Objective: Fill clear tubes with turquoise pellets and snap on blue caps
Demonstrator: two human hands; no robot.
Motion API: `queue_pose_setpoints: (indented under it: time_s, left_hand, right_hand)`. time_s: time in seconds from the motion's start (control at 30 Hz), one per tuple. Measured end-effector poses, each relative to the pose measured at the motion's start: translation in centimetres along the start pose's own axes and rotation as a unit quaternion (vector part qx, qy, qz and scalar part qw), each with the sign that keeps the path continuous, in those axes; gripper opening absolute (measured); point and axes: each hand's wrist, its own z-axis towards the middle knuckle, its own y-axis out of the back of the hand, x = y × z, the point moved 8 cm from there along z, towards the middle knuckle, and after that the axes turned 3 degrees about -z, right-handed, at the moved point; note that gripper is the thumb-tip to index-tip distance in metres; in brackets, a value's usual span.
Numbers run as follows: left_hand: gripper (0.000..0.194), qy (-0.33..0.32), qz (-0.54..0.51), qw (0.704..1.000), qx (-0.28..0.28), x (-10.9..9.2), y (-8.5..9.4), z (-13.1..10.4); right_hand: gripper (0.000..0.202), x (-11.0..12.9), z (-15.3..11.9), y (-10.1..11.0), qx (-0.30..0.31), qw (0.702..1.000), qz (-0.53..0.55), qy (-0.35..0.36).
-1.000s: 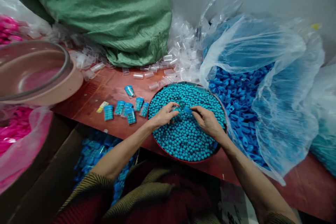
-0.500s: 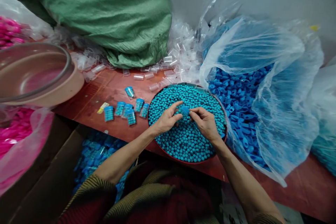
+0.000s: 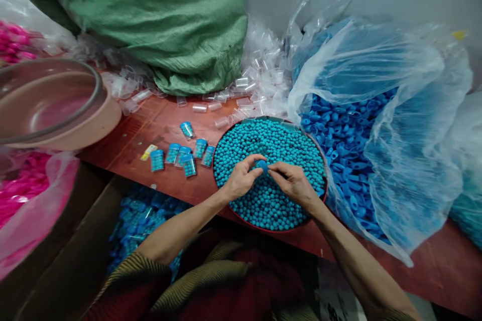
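Over a round red basin (image 3: 278, 231) full of small teal balls (image 3: 278, 208), both hands meet at one small container with a round blue cap (image 3: 262, 166). My left hand (image 3: 241, 178) grips it between thumb and fingers, the cap turned toward me. The body below the cap is mostly hidden by the fingers and blends with the balls. Thumb and forefinger of my right hand (image 3: 295, 181) are pinched at the cap's right edge. Left of the basin lie several clear containers of teal balls (image 3: 189, 165) with blue caps.
Clear empty tubes (image 3: 259, 80) are heaped behind the basin, beside a green sack (image 3: 158, 20). A plastic bag (image 3: 410, 160) of blue pieces (image 3: 346, 150) stands right. At left are a pinkish basin (image 3: 109, 120) and pink pieces (image 3: 22, 185). Filled containers (image 3: 139, 225) lie below the table edge.
The capped container has tipped so that its round cap now faces me more. My hands have shifted slightly down and closer together around it.
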Motion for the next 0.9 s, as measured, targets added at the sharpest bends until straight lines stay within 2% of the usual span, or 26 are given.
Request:
queue_pose_setpoints:
  time_s: [0.13, 0.27, 0.33, 0.4, 0.47, 0.53, 0.6, 0.7, 0.8, 0.9]
  left_hand:
    - [0.031, 0.005, -0.018, 1.000, 0.009, 0.3, -0.4, -0.3]
    - [0.030, -0.007, -0.041, 0.999, -0.026, -0.5, 0.6, -0.2]
    - [0.032, 0.001, -0.040, 0.999, 0.000, -0.8, 0.7, -0.1]
    - [0.035, 0.015, -0.030, 0.998, 0.050, -1.0, 0.3, -0.4]
    - [0.035, 0.017, -0.016, 0.996, 0.083, -0.9, -0.1, -0.9]
    - [0.034, 0.015, -0.011, 0.996, 0.082, -0.8, -0.1, -1.3]
    - [0.035, 0.014, -0.020, 0.999, 0.047, -0.6, 0.3, -1.4]
    - [0.039, 0.021, -0.037, 0.999, 0.000, -0.3, 0.9, -1.4]
    - [0.042, 0.023, -0.048, 0.998, -0.012, -0.6, 0.9, -1.2]
    - [0.045, -0.013, -0.045, 0.999, -0.024, -1.4, 0.7, -1.1]
  right_hand:
    - [0.015, -0.4, 0.1, -0.8, 0.050, 0.999, 0.017, -0.003]
    - [0.021, -0.1, -0.2, -0.1, 0.009, 1.000, 0.025, 0.000]
    - [0.025, -0.2, -0.3, 0.0, 0.017, 0.996, 0.082, -0.019]
    - [0.029, -1.0, -0.3, 0.1, 0.022, 0.984, 0.161, -0.076]
    - [0.031, -1.8, -0.3, 0.5, -0.003, 0.967, 0.218, -0.133]
    - [0.027, -1.9, -0.1, 1.0, -0.032, 0.965, 0.213, -0.149]
    - [0.019, -1.0, 0.1, 1.2, -0.036, 0.980, 0.162, -0.115]
    - [0.022, 1.0, 0.0, 0.6, -0.008, 0.997, 0.077, -0.023]
    - [0.040, 2.0, -0.4, -0.6, 0.008, 0.999, 0.033, 0.025]
    - [0.063, 2.3, -0.7, -1.8, -0.018, 0.999, -0.028, 0.042]
